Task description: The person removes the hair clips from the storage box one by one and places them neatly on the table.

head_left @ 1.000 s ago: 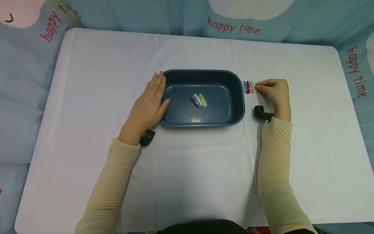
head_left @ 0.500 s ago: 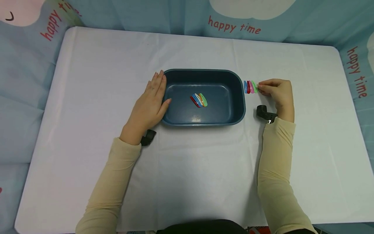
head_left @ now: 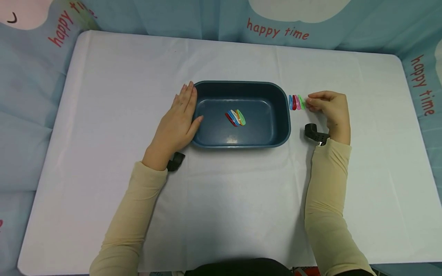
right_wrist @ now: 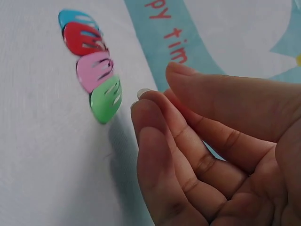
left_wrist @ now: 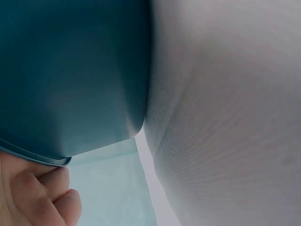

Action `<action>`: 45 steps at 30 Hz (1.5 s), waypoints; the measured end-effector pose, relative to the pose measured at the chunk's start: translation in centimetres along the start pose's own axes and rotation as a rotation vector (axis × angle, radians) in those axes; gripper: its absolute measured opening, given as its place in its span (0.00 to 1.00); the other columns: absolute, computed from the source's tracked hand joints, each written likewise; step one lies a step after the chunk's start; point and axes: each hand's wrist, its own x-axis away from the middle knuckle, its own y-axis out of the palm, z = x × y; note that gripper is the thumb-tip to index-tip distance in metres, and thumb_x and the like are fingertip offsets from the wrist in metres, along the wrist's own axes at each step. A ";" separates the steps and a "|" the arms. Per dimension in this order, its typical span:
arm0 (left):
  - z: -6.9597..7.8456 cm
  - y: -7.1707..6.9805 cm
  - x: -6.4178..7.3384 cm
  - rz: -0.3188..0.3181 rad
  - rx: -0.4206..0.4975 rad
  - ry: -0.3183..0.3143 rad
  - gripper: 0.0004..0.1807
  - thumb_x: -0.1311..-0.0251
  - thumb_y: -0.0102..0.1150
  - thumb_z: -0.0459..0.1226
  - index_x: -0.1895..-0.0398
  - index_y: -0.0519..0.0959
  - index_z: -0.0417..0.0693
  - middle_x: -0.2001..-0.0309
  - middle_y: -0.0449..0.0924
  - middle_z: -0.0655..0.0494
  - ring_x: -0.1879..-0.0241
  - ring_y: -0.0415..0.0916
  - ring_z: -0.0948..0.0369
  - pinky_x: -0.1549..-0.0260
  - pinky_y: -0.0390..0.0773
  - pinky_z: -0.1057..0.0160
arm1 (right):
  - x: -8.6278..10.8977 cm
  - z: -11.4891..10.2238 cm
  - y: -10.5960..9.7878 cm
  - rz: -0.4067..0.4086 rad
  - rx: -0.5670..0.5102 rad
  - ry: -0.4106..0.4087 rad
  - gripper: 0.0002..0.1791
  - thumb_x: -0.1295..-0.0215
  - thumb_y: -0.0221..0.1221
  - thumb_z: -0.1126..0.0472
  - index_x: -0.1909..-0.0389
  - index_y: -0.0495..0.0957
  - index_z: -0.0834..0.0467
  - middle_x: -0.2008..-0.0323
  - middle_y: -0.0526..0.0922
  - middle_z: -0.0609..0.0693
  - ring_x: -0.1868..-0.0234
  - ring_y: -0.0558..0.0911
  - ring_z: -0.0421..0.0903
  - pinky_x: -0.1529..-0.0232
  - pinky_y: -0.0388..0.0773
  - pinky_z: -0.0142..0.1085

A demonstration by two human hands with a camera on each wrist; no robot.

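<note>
My left hand (head_left: pixel 175 123) rests along the left rim of a dark blue rectangular bin (head_left: pixel 214 142), fingers straight and the thumb over the edge. In the left wrist view the bin's outer wall (left_wrist: pixel 75 84) fills the upper left. Inside the bin lies a small group of coloured snap hair clips (head_left: pixel 235 118). Just outside its right end, a row of blue, red, pink and green snap hair clips (head_left: pixel 296 102) lies on the table. My right hand (head_left: pixel 329 109) is beside the green clip (right_wrist: pixel 106 100), thumb and index finger apart, nothing between them.
A white cloth covers the table (head_left: pixel 221 191). A light blue printed curtain (head_left: pixel 165 19) stands along the back and both sides. Black wrist-camera mounts (head_left: pixel 312 133) stick out below both hands.
My right hand has drawn a little to the right, off the green hair clip. The left hand stays on the bin, and the clips look unmoved.
</note>
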 end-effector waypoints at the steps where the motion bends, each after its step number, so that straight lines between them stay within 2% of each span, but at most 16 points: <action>1: 0.0 0.0 0.0 -0.001 0.001 -0.002 0.37 0.28 0.40 0.45 0.28 0.42 0.31 0.26 0.35 0.41 0.27 0.32 0.52 0.32 0.40 0.53 | 0.1 -0.1 0.1 -0.001 -0.005 -0.002 0.04 0.46 0.65 0.71 0.74 0.85 0.60 0.78 0.84 0.44 0.77 0.83 0.37 0.73 0.77 0.24; 5: 0.0 0.0 0.0 -0.003 0.010 -0.011 0.37 0.28 0.40 0.45 0.28 0.41 0.31 0.26 0.35 0.41 0.27 0.32 0.52 0.32 0.41 0.52 | 0.5 -0.7 0.4 -0.013 -0.045 -0.015 0.03 0.47 0.67 0.71 0.74 0.85 0.61 0.76 0.84 0.45 0.75 0.83 0.38 0.71 0.77 0.24; 11: 0.0 0.0 0.0 0.003 0.018 -0.011 0.37 0.28 0.40 0.45 0.28 0.42 0.31 0.26 0.35 0.42 0.27 0.33 0.52 0.32 0.42 0.53 | 1.1 -1.8 1.0 -0.073 -0.116 -0.091 0.02 0.46 0.65 0.72 0.71 0.85 0.65 0.74 0.84 0.49 0.73 0.84 0.41 0.69 0.78 0.26; 19: 0.0 0.0 0.0 0.000 0.014 -0.008 0.37 0.28 0.40 0.45 0.28 0.42 0.31 0.26 0.36 0.42 0.27 0.32 0.53 0.32 0.41 0.53 | 2.0 -3.1 2.0 -0.125 -0.122 -0.162 0.03 0.46 0.65 0.72 0.69 0.85 0.67 0.74 0.84 0.51 0.71 0.83 0.42 0.68 0.79 0.27; 35: 0.0 0.0 0.0 -0.011 0.003 -0.016 0.37 0.28 0.40 0.46 0.28 0.42 0.31 0.26 0.35 0.42 0.27 0.32 0.53 0.32 0.41 0.53 | 4.3 -5.4 4.4 -0.230 -0.043 -0.268 0.07 0.49 0.67 0.73 0.67 0.84 0.69 0.73 0.85 0.48 0.70 0.81 0.43 0.65 0.75 0.28; 45: -0.1 0.0 0.0 -0.003 0.005 -0.009 0.37 0.28 0.40 0.46 0.28 0.43 0.31 0.26 0.36 0.41 0.27 0.34 0.51 0.32 0.42 0.53 | 5.3 -6.2 5.2 -0.271 0.009 -0.306 0.06 0.48 0.66 0.73 0.67 0.83 0.69 0.74 0.84 0.47 0.74 0.80 0.43 0.70 0.70 0.30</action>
